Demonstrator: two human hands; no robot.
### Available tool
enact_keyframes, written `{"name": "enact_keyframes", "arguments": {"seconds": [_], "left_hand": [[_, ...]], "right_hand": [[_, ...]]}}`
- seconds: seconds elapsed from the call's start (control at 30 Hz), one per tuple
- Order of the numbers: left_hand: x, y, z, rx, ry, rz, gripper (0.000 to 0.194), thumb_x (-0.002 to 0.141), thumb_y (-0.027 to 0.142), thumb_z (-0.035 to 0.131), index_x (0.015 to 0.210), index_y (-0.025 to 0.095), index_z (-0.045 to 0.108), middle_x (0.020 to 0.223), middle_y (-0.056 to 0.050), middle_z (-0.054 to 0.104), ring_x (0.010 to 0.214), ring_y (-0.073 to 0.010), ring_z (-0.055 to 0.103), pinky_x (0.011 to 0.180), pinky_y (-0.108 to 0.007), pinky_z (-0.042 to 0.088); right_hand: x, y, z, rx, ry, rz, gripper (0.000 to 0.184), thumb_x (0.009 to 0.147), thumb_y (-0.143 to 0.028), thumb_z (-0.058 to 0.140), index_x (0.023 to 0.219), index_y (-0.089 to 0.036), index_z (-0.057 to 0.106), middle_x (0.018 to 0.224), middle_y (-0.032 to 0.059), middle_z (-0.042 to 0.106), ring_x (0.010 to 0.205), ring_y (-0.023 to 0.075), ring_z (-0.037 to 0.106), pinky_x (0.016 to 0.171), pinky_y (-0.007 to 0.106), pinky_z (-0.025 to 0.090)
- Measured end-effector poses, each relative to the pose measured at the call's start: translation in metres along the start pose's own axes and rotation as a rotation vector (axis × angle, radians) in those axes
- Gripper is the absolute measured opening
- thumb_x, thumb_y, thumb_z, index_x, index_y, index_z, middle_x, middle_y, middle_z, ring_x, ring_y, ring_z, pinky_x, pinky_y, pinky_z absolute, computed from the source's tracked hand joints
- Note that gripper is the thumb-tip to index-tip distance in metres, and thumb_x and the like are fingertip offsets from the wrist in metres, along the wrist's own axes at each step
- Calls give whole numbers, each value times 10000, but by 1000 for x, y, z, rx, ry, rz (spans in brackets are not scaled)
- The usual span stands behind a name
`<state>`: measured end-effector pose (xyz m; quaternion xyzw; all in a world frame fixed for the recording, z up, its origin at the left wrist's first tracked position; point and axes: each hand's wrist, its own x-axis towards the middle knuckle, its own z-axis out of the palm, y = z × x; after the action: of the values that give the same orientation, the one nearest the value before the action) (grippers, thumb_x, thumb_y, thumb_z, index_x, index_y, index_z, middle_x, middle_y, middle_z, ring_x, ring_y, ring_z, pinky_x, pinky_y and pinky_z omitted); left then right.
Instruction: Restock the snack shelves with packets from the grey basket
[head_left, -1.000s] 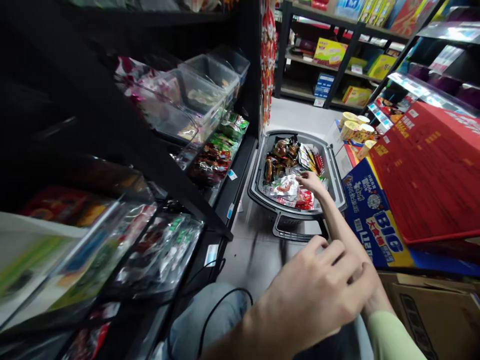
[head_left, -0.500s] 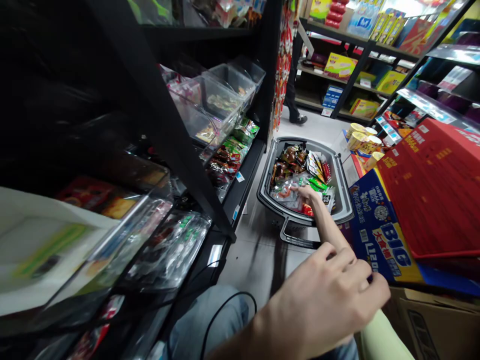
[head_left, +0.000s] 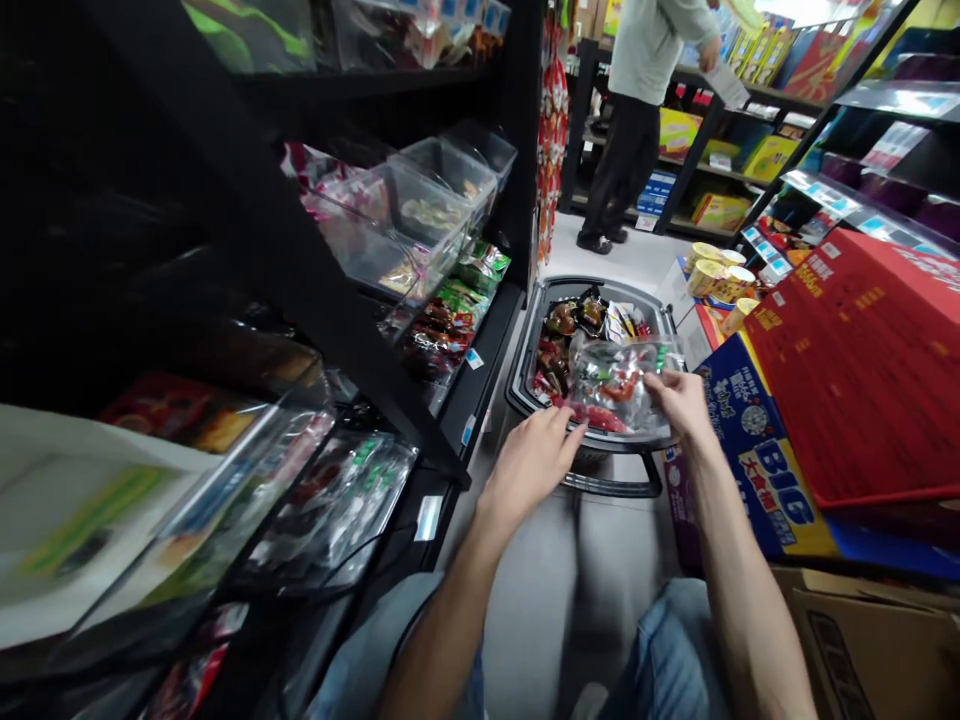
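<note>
A clear plastic snack packet (head_left: pixel 611 380) with reddish pieces and green marks is raised over the front of the grey shopping basket (head_left: pixel 529 350). My right hand (head_left: pixel 679 400) pinches its right side between thumb and fingers. My left hand (head_left: pixel 529 450) reaches to the packet's lower left corner, by the basket's front rim. Its fingers point forward and its thumb stands apart; whether it touches the packet I cannot tell. Dark brown snack packets (head_left: pixel 559 325) lie behind in the basket. A red packet (head_left: pixel 604 418) shows beneath the raised one. The basket's handle (head_left: pixel 615 488) hangs toward me.
Black shelving (head_left: pixel 442 450) with clear plastic bins (head_left: pixel 431 215) of packaged snacks runs along my left. A red box (head_left: pixel 862 370), a blue box (head_left: pixel 750 420) and yellow cups (head_left: pixel 709 275) stand at right. Another person (head_left: pixel 637 90) stands by the back shelves, holding a white item.
My right hand has lifted the clear packet from the basket's contents. My left hand has moved forward from over my right forearm to the basket. The person behind now shows more fully.
</note>
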<state>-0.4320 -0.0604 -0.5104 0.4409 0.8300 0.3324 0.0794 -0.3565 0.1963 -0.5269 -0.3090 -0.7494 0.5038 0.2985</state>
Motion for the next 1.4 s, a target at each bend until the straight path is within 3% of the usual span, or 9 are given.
{"name": "enact_keyframes", "arguments": {"seconds": [0.07, 0.13, 0.2, 0.3, 0.37, 0.47, 0.63, 0.93, 1.4], "left_hand": [[9, -14, 11, -231, 14, -40, 282, 1055, 371, 495, 1182, 185, 664, 1157, -132, 754, 1101, -275, 716, 984, -402, 546], [16, -23, 20, -485, 20, -88, 386, 1031, 455, 527, 1285, 180, 624, 1222, -154, 744, 1144, -284, 709, 1010, -422, 545], [22, -26, 27, -751, 13, -104, 564, 980, 555, 591, 1399, 180, 546, 1323, -176, 708, 1216, -300, 684, 1032, -444, 543], [29, -25, 35, -1125, 73, -66, 686, 895, 634, 688, 1402, 202, 525, 1389, -161, 675, 1262, -301, 662, 1081, -452, 520], [33, -25, 36, -1246, 249, -70, 637, 862, 601, 751, 1324, 203, 566, 1343, -130, 698, 1233, -279, 673, 1107, -433, 498], [37, -26, 34, -1204, 430, -105, 603, 814, 520, 832, 1261, 188, 599, 1256, -104, 735, 1165, -266, 698, 1083, -408, 509], [37, -26, 27, -1078, 386, -92, 595, 865, 557, 765, 1300, 171, 637, 1267, -122, 745, 1155, -298, 710, 1029, -406, 549], [43, -14, 31, -1018, 358, -48, 612, 951, 610, 630, 1362, 156, 635, 1291, -131, 743, 1190, -307, 700, 1022, -394, 560], [44, -13, 31, -1014, 367, -12, 567, 983, 559, 608, 1396, 170, 610, 1367, -128, 705, 1209, -275, 691, 1085, -395, 522]], "right_hand": [[-15, -14, -9, 217, 90, 21, 408, 685, -470, 856, 600, -196, 566, 525, -67, 499, 460, 71, 382, 436, 220, 300], [-37, -24, -5, 445, 190, 45, 381, 659, -452, 903, 686, -191, 628, 603, -46, 609, 508, 89, 503, 481, 217, 417], [-63, -26, 10, 653, 238, 92, 379, 667, -455, 918, 843, -202, 698, 785, -4, 735, 679, 140, 666, 631, 256, 559], [-99, -14, 37, 808, 113, 221, 347, 729, -482, 894, 891, -229, 720, 906, 23, 787, 843, 196, 742, 788, 343, 630], [-114, -3, 49, 849, -23, 274, 326, 700, -442, 926, 804, -229, 703, 896, 26, 794, 878, 215, 755, 843, 381, 642], [-119, 7, 56, 888, -195, 291, 347, 653, -353, 963, 859, -238, 710, 956, 30, 807, 993, 246, 757, 903, 423, 644], [-109, 10, 52, 925, -178, 339, 444, 724, -391, 918, 1102, -313, 700, 1115, 5, 800, 1108, 244, 740, 924, 439, 645], [-105, 17, 47, 959, -158, 386, 452, 683, -324, 933, 1080, -323, 717, 1108, -11, 804, 1061, 237, 751, 936, 439, 633], [-103, 22, 48, 946, -183, 392, 418, 700, -383, 918, 1066, -328, 725, 1125, -1, 806, 1142, 258, 727, 933, 456, 636]]}}
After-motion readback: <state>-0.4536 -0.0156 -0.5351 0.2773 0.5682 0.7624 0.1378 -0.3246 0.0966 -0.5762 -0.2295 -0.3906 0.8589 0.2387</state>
